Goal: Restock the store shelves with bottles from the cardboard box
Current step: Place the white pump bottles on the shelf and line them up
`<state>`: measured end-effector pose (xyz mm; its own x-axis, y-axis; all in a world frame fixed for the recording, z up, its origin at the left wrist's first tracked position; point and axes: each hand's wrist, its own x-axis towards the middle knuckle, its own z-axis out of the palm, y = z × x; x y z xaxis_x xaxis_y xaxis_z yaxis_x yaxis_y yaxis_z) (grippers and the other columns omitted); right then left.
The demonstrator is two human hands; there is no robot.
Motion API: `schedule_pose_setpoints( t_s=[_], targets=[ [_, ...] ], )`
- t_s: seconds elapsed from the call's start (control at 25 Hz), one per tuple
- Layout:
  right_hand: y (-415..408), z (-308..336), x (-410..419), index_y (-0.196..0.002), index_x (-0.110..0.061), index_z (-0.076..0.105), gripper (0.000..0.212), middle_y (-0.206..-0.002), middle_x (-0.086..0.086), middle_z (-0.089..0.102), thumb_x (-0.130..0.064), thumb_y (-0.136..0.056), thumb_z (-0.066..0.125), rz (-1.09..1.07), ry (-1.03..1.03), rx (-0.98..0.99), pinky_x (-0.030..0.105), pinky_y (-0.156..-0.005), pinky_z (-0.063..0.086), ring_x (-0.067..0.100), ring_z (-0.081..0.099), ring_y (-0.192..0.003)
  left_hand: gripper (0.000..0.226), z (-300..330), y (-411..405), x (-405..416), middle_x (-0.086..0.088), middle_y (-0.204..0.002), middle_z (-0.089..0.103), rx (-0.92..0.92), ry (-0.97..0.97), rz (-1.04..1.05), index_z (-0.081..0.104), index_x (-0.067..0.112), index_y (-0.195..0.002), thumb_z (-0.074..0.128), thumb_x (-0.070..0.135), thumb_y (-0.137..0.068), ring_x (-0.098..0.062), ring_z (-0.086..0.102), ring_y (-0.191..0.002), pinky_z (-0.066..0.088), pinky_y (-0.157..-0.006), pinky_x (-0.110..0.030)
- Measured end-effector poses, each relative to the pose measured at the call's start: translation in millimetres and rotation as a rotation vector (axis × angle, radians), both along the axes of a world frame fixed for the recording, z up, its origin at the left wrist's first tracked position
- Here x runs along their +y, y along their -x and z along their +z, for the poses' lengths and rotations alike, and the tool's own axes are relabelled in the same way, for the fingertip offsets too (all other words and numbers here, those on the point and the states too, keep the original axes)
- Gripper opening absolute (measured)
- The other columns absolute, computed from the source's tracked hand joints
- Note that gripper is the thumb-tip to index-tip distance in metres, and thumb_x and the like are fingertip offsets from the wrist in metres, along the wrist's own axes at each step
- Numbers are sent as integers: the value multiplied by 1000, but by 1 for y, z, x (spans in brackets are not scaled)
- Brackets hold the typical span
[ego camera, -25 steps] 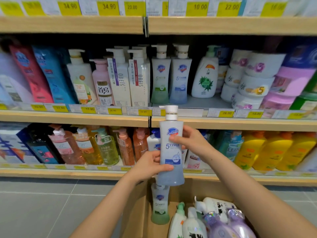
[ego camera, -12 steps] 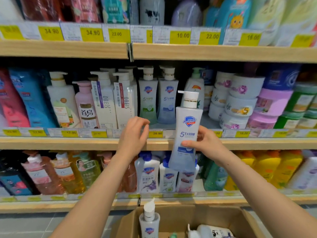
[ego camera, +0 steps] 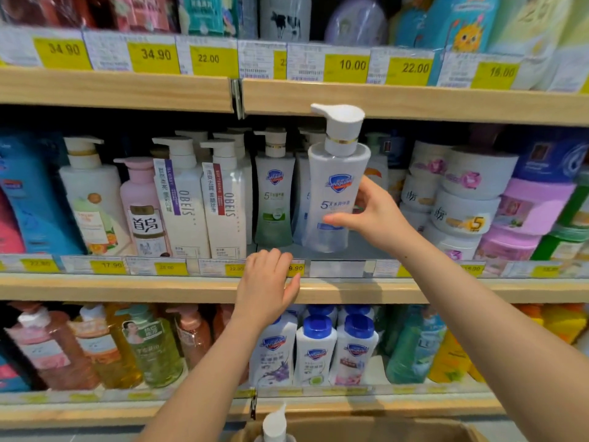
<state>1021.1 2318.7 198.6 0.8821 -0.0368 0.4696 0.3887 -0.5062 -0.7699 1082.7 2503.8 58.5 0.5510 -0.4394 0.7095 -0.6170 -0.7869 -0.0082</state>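
Right hand (ego camera: 376,218) grips a "Safeguard" bottle (ego camera: 334,193) marked "5"; left hand (ego camera: 266,288), fingers relaxed, rests below it on the shelf (ego camera: 127,287) edge.

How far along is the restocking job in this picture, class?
Done: matching pump bottles already stand on the middle shelf. In hand: the right hand holds a blue-tinted pump bottle at that shelf's gap, not yet set down; the left hand rests on the shelf edge. Left: at least one bottle shows in the cardboard box.

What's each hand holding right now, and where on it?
The right hand grips the blue pump bottle around its mid-body, at the label. The left hand holds nothing; it rests on the shelf edge.
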Motion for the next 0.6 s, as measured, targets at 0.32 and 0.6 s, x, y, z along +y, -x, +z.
schedule_pose_setpoints(
  t_s=[0.32,0.6],
  targets=[
    [-27,-43,-13,-121,-16,49,53,-109,-3,66,-13,-74,76,7,-106,182,14,-74,53,3,64,-98,32,-1,1,-2,0,-83,55,-23,-11,45,56,16,-97,41,40,-84,-21,50,-76,30,-76,-31],
    [-33,-56,-10,-119,-17,51,45,-108,-3,66,-15,-78,72,-11,-209,172,12,-74,52,0,63,-96,33,2,4,-3,0,-84,56,9,-29,62,57,16,-98,40,40,-84,-20,51,-77,33,-77,-33]
  ],
)
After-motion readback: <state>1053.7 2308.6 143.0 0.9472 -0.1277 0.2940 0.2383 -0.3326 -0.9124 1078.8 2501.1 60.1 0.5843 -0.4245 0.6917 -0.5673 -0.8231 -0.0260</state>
